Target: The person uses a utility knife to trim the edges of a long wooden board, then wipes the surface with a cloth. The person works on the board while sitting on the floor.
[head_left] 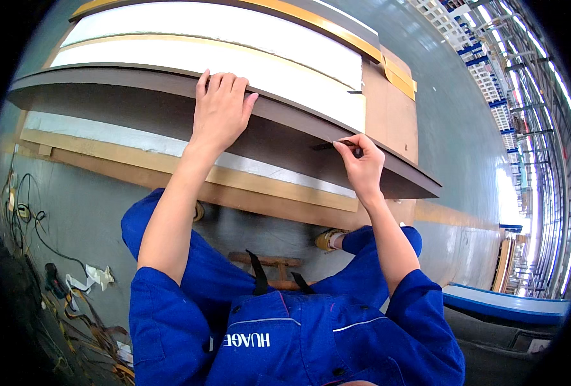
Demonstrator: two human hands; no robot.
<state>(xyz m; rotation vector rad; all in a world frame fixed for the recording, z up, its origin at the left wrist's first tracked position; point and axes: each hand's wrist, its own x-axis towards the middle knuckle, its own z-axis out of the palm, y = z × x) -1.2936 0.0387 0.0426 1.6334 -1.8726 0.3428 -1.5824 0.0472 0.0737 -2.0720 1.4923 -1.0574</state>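
Note:
A long dark brown panel (275, 113) stands on edge, tilted, across the work in front of me. My left hand (222, 106) grips its top edge left of the middle, fingers over the far side and thumb on the near side. Farther right, my right hand (365, 159) pinches a small dark object (325, 145) between thumb and fingers, close against the panel's near face; its kind is not clear. Under and behind the panel lie white foam-like boards (208, 53) with pale yellow strips. A light wooden strip (266, 190) runs along the near side.
A brown board (391, 116) lies beneath the stack, with yellow strapping (398, 77) at its right corner. Cables (37, 219), scraps of white paper (99, 277) and loose straps (90, 321) lie on the floor at left. A small wooden stool (278, 263) is between my legs.

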